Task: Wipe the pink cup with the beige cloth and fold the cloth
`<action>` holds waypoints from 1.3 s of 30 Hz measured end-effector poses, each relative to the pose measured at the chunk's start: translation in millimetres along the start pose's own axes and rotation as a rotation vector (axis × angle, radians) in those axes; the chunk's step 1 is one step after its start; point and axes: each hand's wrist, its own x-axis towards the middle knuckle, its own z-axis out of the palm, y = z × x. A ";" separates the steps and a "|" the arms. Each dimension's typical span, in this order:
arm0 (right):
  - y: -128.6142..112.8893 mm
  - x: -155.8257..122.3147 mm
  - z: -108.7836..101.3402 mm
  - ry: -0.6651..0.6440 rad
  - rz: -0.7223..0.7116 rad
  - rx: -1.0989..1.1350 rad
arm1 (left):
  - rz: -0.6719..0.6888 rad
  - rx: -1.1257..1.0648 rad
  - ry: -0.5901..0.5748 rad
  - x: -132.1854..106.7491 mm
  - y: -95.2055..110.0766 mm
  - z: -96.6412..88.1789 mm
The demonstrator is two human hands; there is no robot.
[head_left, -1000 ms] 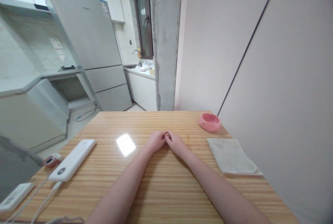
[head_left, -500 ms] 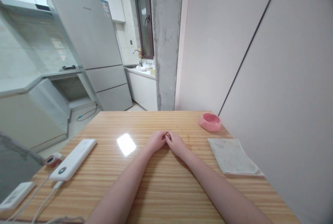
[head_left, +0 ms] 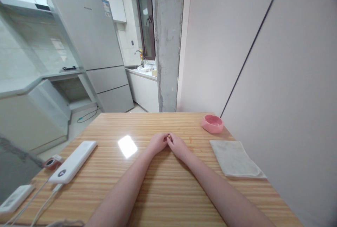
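Observation:
Both forearms reach out over the wooden table [head_left: 163,199], and the hands meet near its middle. My left hand [head_left: 158,142] is closed, its fingertips against those of my right hand [head_left: 177,145], which is closed as well. Between the fingertips a small brownish thing [head_left: 169,136] shows, mostly covered by the fingers and too small to name. To the right of the hands lies a folded grey cloth [head_left: 235,158]. Behind the cloth stands a pink ashtray [head_left: 212,124].
On the left lie a white power bank [head_left: 75,162] with cables, a reddish roll-like object [head_left: 52,163] and a white power strip [head_left: 16,199]. A wall [head_left: 295,97] borders the right side. A fridge [head_left: 86,33] and a concrete pillar [head_left: 168,44] stand beyond the table.
The hands stay together in almost the same place, with only a slight shift of the fingers. The whole view has moved very slightly.

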 end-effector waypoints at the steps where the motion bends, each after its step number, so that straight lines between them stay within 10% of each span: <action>1: 0.0 -0.1 0.4 -0.001 0.002 -0.001 | -0.006 -0.001 -0.002 -0.2 0.4 -0.4; 9: 1.7 2.6 -9.7 -0.010 0.030 -0.085 | -0.022 0.067 0.022 0.3 1.0 0.5; 17: 61.1 -3.6 -102.0 0.682 0.388 -0.606 | -0.042 0.080 0.033 0.9 2.1 0.8; 21: 93.8 -9.8 -115.7 0.550 0.561 -0.561 | -0.041 0.057 0.048 0.8 2.1 0.6; 28: 104.1 -0.3 -110.2 0.491 0.331 -0.568 | -0.062 0.064 0.088 1.3 0.3 -0.1; 34: 46.3 8.6 -59.5 0.319 -0.040 -0.334 | 0.153 0.165 0.418 -1.9 1.3 -11.7; 39: 13.1 3.4 -23.5 0.168 -0.268 -0.170 | 0.367 0.237 0.309 -5.7 2.7 -19.5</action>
